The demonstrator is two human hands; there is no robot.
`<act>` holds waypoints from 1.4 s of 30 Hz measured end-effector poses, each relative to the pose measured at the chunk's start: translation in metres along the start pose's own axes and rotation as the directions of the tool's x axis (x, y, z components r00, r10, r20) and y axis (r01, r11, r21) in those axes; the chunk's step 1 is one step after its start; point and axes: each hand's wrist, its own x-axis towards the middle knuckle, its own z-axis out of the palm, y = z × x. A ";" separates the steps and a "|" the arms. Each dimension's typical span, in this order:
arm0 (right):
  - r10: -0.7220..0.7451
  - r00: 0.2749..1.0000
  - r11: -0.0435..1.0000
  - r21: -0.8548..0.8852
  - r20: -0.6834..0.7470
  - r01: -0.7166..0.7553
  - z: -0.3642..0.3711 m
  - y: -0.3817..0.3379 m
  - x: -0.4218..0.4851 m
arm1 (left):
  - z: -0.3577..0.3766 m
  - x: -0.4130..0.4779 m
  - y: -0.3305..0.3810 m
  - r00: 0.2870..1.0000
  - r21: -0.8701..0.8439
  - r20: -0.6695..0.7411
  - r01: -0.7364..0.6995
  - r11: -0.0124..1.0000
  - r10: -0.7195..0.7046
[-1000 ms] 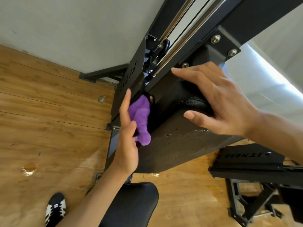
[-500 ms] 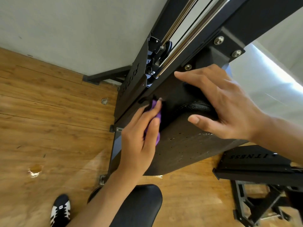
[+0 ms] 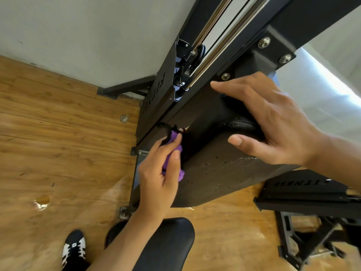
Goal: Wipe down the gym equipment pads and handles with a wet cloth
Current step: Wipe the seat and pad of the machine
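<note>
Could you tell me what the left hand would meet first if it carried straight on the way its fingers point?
Likely the black pad: the left hand, holding the cloth, points into its edge. Depth is unclear; the frame stands just beyond.

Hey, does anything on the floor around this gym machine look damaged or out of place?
Yes. The wood floor has a pale, shiny patch at lower left and a smaller chipped-looking spot near the machine frame. Both interrupt the plank grain; chip or spill, I cannot tell.
</note>
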 end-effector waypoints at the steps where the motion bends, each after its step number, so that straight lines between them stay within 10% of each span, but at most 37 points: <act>1: -0.003 1.000 1.000 0.002 0.000 0.003 0.001 0.000 0.000 | -0.005 -0.011 -0.015 0.999 0.013 0.007 0.031 0.999 -0.031; 12: -0.004 1.000 1.000 -0.012 -0.003 0.004 0.004 -0.001 0.001 | -0.034 -0.081 -0.100 0.830 0.078 0.012 0.554 0.829 -0.557; 17: -0.014 1.000 1.000 -0.021 -0.004 0.014 0.003 -0.002 0.001 | -0.027 -0.070 -0.087 0.824 -0.046 0.010 0.567 0.823 -0.567; 27: -0.014 1.000 1.000 -0.028 -0.004 0.014 0.003 -0.001 -0.001 | -0.048 -0.104 -0.154 0.577 0.006 0.060 0.816 0.579 -0.814; 35: -0.014 1.000 1.000 -0.025 0.003 0.014 0.004 -0.003 0.001 | -0.046 -0.105 -0.135 0.701 0.009 0.047 0.712 0.702 -0.712; 42: -0.011 1.000 1.000 -0.027 0.010 0.011 0.003 -0.003 0.001 | -0.057 -0.118 -0.188 0.521 0.045 0.079 0.850 0.525 -0.850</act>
